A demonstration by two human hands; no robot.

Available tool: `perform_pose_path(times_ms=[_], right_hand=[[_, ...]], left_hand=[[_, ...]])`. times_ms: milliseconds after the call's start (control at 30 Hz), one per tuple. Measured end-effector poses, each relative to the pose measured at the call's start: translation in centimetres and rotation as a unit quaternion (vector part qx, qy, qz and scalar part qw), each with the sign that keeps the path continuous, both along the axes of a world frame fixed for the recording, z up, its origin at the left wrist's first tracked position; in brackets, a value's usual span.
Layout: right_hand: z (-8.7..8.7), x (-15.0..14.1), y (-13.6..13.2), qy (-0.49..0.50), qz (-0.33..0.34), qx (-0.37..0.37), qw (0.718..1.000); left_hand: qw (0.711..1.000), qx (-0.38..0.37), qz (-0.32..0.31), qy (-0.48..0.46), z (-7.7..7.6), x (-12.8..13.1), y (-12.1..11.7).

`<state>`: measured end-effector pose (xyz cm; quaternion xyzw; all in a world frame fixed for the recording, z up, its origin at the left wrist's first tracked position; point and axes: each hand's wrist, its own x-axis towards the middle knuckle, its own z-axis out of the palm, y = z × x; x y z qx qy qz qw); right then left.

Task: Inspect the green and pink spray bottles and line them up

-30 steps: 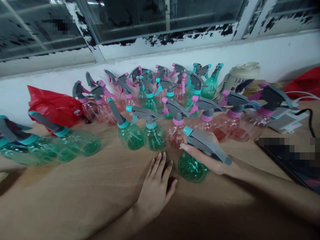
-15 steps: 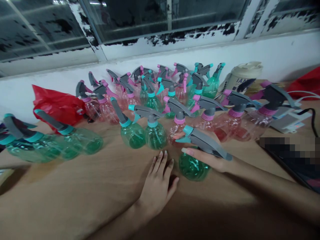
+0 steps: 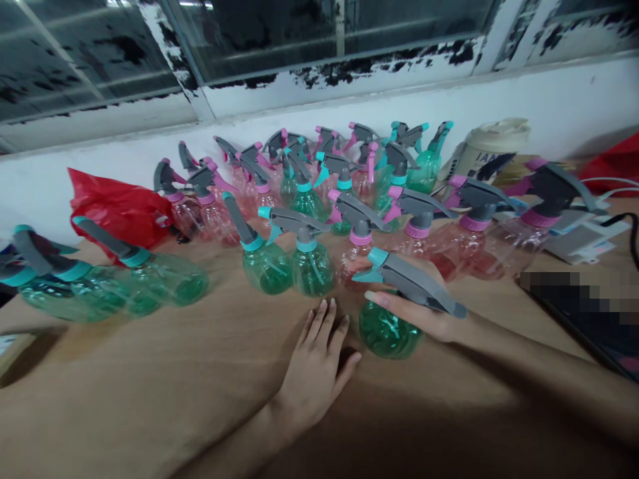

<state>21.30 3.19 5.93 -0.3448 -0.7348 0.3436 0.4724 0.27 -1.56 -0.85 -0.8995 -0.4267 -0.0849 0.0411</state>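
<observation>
My right hand (image 3: 424, 313) is wrapped round the neck of a green spray bottle (image 3: 389, 330) with a grey and teal trigger head. The bottle stands on the wooden table (image 3: 210, 379), its nozzle pointing left; part of its neck is hidden by my fingers. To its left, my left hand (image 3: 319, 362) lies palm down with the fingers stretched out, holding nothing. Just beyond that hand stand two more green bottles, the nearer being a green spray bottle (image 3: 313, 271). A pink spray bottle (image 3: 355, 256) is right behind the held one.
Several pink and green spray bottles (image 3: 305, 199) crowd the back by the wall. More green bottles (image 3: 172, 279) stand at left, near a red plastic bag (image 3: 117, 209). At right are a cream tub (image 3: 492, 150), a white device (image 3: 582, 233) and a dark phone-like slab (image 3: 574, 319).
Both hands and the held spray bottle keep practically the same pose. The whole view has shifted very slightly.
</observation>
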Motion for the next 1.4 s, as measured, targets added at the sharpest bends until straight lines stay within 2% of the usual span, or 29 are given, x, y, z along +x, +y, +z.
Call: perform_pose_path(times_ms=[267, 567, 833, 1133, 1400], right_hand=[[-0.24, -0.35, 0.12, -0.022, -0.054, 0.058, 0.997], [-0.08, -0.43, 0.37, -0.035, -0.058, 0.093, 0.993], [0.19, -0.5, -0.11, -0.037, -0.037, 0.091, 0.995], [-0.37, -0.1, -0.03, -0.008, -0.001, 0.028, 1.0], [0.02, -0.03, -0.19, -0.017, -0.001, 0.036, 0.999]], left_hand=[[1.0, 0.003, -0.007, 0.001, 0.33, -0.19, 0.13], [1.0, -0.004, -0.004, -0.017, 0.19, -0.18, 0.1], [1.0, -0.009, -0.006, -0.026, 0.37, -0.33, 0.3], [0.999, -0.026, 0.005, -0.042, 0.14, -0.56, 0.47], [0.999, -0.025, 0.003, -0.044, 0.04, -0.67, 0.78]])
